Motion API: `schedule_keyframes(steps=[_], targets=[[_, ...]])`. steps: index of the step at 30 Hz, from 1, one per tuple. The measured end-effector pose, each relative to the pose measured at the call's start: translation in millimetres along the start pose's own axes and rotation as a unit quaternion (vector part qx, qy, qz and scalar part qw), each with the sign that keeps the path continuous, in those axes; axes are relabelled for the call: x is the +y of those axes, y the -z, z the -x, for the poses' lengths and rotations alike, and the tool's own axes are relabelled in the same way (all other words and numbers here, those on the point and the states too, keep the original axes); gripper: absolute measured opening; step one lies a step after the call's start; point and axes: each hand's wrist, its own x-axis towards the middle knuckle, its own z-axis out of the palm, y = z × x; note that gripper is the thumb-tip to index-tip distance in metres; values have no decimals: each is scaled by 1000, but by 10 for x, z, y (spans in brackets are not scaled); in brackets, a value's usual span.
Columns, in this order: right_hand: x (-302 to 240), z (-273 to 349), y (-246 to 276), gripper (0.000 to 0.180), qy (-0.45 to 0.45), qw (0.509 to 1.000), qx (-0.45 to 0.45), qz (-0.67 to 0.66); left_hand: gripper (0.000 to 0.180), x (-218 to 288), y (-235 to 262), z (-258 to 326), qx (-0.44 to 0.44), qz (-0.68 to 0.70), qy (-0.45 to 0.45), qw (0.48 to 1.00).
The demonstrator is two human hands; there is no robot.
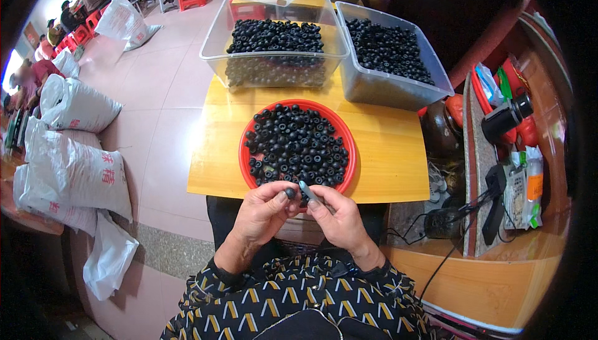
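My left hand [258, 215] pinches a small round black piece [290, 193] between thumb and fingers. Close beside it, my right hand [344, 220] is closed around a slim grey-blue tool [305, 187], its rounded end pointing up and to the left. Whether the tool touches the piece I cannot tell. Both hands are over the near rim of a red round tray [245, 162]. Many loose black pieces [299, 141] lie in this tray, ball-shaped and several with a round hole. The fingers partly hide the near rim.
The tray stands on a yellow wooden table [392, 165]. Behind it are a clear bin [212, 53] and another bin [389, 91], both full of black pieces. White sacks [93, 181] line the left floor. A cluttered ledge [476, 184] with black cables is at right. People sit far left.
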Motion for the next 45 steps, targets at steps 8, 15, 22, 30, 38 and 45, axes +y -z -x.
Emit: schedule_keyframes(steps=[8, 15, 22, 30, 38, 45], targets=[[20, 48, 56, 26, 120, 977, 17, 173, 15, 42, 25, -30, 12, 27, -49, 998], [10, 34, 34, 26, 181, 956, 28, 229, 14, 38, 11, -5, 48, 11, -44, 998], [7, 31, 41, 27, 180, 954, 31, 237, 13, 39, -6, -7, 40, 10, -42, 998], [131, -55, 112, 26, 169, 908, 92, 371, 10, 41, -150, 109, -34, -73, -19, 997], [42, -35, 85, 21, 80, 991, 70, 82, 14, 28, -76, 8, -9, 12, 4, 1000], [-55, -11, 39, 29, -39, 993, -7, -110, 13, -24, -168, -22, 13, -41, 32, 999]])
